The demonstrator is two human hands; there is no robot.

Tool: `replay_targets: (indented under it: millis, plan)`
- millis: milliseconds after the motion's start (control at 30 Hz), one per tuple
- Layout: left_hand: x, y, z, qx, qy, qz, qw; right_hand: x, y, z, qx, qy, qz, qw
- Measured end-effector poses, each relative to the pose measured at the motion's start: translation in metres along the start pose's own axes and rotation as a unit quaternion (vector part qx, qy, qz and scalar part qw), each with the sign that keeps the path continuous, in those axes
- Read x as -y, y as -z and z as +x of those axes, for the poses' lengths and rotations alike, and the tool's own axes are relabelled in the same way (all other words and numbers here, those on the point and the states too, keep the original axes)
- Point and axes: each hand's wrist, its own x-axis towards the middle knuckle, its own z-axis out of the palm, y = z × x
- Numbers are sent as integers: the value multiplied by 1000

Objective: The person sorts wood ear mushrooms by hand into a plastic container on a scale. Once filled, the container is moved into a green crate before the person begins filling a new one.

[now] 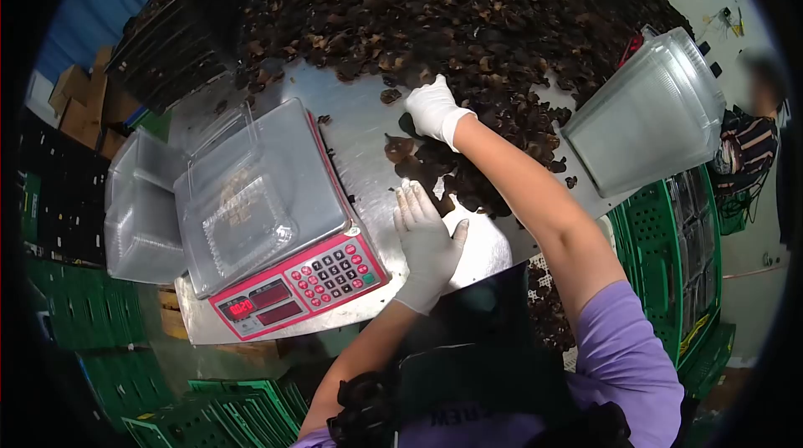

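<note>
Dark brown wood ear mushrooms [452, 9] lie in a wide heap across the far side of the metal table, with a looser patch nearer me. My right hand [437, 113], in a white glove, is at the heap's near edge with its fingers curled in; a dark mushroom piece [407, 123] shows at its side. My left hand [428, 243], also gloved, lies palm down with its fingers stretched out beside the loose mushrooms. To its left, a red-framed scale [301, 281] bears an open clear plastic container [247, 226].
Stacked clear containers stand left of the scale [142, 235], and a tall nested stack [648, 117] leans at the right. Black crates [180, 38] rise at the far left. Green crates [661, 256] flank the table on the right. A person [744, 138] is at the far right.
</note>
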Motion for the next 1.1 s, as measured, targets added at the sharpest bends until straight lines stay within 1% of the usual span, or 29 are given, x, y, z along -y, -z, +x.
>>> replay_targets:
  millis: [33, 67, 100, 133, 167, 200, 233, 267, 300, 333, 367, 400, 433, 500, 533, 567, 633, 667, 700, 733, 767, 833, 867, 900, 933, 967, 1000, 1033, 1100]
  plan:
    - [-1, 0, 0, -3, -4, 0, 1000, 1, -6, -4, -60, 11, 0, 998]
    - [0, -4, 0, -8, -1, 3, 1000, -1, -12, -8, -60, 14, -3, 998]
    - [0, -3, 1, -10, 0, 1, 1000, -2, -9, -22, -206, 20, 70, 976]
    - [-1, -2, 2, -5, 6, -2, 1000, -4, -7, -41, -344, 24, 143, 928]
    - [-2, 0, 0, 4, 11, -4, 1000, -5, 2, -68, -422, 22, 226, 878]
    - [-2, 1, -1, 7, 7, -6, 1000, -10, 14, -102, -409, 13, 308, 859]
    - [-2, 3, -1, 9, 7, -12, 1000, -15, 18, -137, -389, -6, 363, 847]
    - [-2, 4, 0, 10, 7, -19, 1000, -28, 22, -175, -339, 15, 389, 856]
    - [-2, 5, 0, 10, 5, -20, 1000, -41, 26, -213, -235, 6, 374, 897]
    - [-3, 5, 0, 7, 2, -14, 1000, -52, 22, -247, -205, 18, 292, 934]
    - [-3, 4, -1, 5, -1, -8, 1000, -65, 24, -274, -58, 3, 262, 963]
    - [-2, 0, 0, -14, -18, 5, 1000, -70, 23, -285, -26, -15, 233, 972]
    - [-2, -2, -2, -10, -20, 3, 1000, -71, 21, -285, -22, -19, 233, 972]
    - [-1, -1, 0, -28, -20, -21, 999, -67, 27, -264, -155, -68, 325, 930]
    - [-1, 2, -1, -51, -26, -80, 995, -64, 16, -238, -255, -19, 383, 888]
    - [0, 4, 1, -54, -27, -76, 995, -62, 14, -211, -254, -30, 400, 880]
    - [2, 5, 6, -118, 26, -216, 969, -59, -3, -143, -291, -27, 336, 895]
    - [0, 9, 13, -145, 48, -248, 957, -56, -5, -112, -274, -48, 293, 915]
    - [-1, 14, 22, -144, 47, -244, 958, -50, -12, -84, -260, -67, 260, 928]
    - [1, 20, 34, -126, 88, -271, 950, -45, -9, -65, -170, -63, 220, 958]
    - [3, 26, 46, -108, 128, -298, 940, -38, -17, -52, -154, -72, 191, 967]
    - [1, 34, 72, -60, 209, -272, 937, -35, -28, -38, -188, -47, 155, 969]
    - [7, 29, 82, -43, 222, -267, 937, -39, -32, -46, -270, -13, 189, 944]
    - [20, 17, 94, -19, 211, -255, 943, -43, -23, -64, -352, -1, 260, 899]
    - [31, 9, 100, -27, 193, -263, 945, -47, -16, -85, -366, 3, 379, 850]
    - [36, 4, 101, -32, 176, -270, 946, -51, -12, -110, -372, 6, 493, 786]
    - [27, 10, 96, -86, 171, -285, 939, -56, -8, -142, -349, 6, 553, 757]
    - [29, 10, 97, -87, 164, -313, 931, -63, -5, -177, -327, 6, 610, 722]
    - [6, 36, 81, -149, 100, -258, 949, -78, -1, -248, -263, -18, 638, 724]
